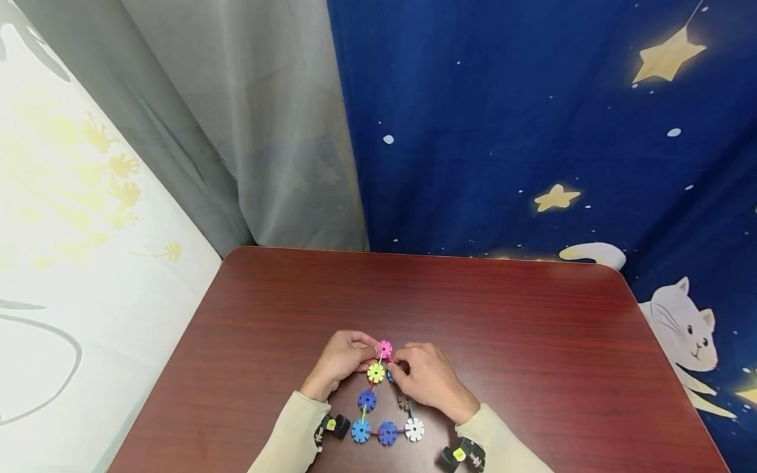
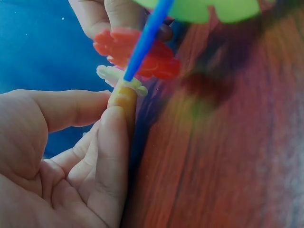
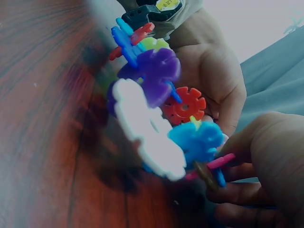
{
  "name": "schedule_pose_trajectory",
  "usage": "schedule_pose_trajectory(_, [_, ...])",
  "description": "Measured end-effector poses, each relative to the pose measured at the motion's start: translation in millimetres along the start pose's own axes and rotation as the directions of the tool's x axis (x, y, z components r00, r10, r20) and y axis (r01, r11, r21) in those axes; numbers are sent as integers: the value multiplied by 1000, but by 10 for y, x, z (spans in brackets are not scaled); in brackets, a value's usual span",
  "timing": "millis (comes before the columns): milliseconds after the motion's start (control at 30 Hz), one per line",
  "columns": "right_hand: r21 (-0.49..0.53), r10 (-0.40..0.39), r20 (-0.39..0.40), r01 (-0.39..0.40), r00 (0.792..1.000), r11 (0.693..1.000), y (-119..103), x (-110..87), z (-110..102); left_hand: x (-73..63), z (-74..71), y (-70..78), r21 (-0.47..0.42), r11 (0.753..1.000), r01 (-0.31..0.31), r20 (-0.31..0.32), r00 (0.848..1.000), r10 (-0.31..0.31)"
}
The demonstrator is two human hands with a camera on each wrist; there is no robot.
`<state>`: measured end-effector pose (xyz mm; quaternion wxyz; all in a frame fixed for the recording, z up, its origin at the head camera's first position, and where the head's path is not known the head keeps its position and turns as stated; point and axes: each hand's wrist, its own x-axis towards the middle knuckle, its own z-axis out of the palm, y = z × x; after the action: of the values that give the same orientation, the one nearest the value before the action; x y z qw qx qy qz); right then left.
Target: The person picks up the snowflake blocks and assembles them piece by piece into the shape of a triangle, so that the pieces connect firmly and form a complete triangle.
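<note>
Flat notched plastic discs, slotted into one another, form a roughly triangular loop above the table. In the head view its top is a pink disc [image 1: 385, 349], with a yellow-green disc [image 1: 376, 373] below. My left hand [image 1: 345, 360] pinches the loop near the pink disc, from the left. My right hand [image 1: 430, 378] grips its upper right side and hides part of it. A white disc [image 1: 414, 429] and a light blue disc [image 1: 361, 431] mark the lower corners. In the right wrist view, right fingers hold beside an edge-on pink disc [image 3: 223, 160]. Exact finger contacts are partly hidden.
The dark red wooden table [image 1: 503, 315] has rounded far corners. Behind it hang a grey curtain [image 1: 296, 131] and a blue curtain [image 1: 473, 98] with stars. Each wrist carries a small black camera, one by the left sleeve [image 1: 298, 424].
</note>
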<state>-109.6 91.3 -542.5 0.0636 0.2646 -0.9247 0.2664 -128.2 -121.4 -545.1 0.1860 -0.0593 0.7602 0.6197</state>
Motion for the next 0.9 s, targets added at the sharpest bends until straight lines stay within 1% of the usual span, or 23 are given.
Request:
schedule_pose_trajectory(167, [-2,-54,-44,54,998,999,-3,13,49,-1,-26,-16,-18,1000,7,-1,1000,-7])
schedule_pose_trajectory(333, [32,-95,-90,98,991,995,1,10,88,-10,-23,6,-33,999,26,2,1000,-26])
schedule_pose_trajectory(600, [61,-124,-181,137,976,989,13,19,126,9,-2,48,-67,997,34,-9,999,-35])
schedule_pose_trajectory(733, [65,-103,-201,119,974,991,13,22,127,21,-11,52,-57,998,33,1,999,-33])
schedule_pose_trajectory(833, [79,-38,-186,54,982,995,6,16,139,22,-25,36,-50,999,19,8,1000,-19])
schedule_pose_trajectory(900, [94,21,-171,-5,985,996,6,15,143,19,-33,25,-53,999,7,20,1000,-6])
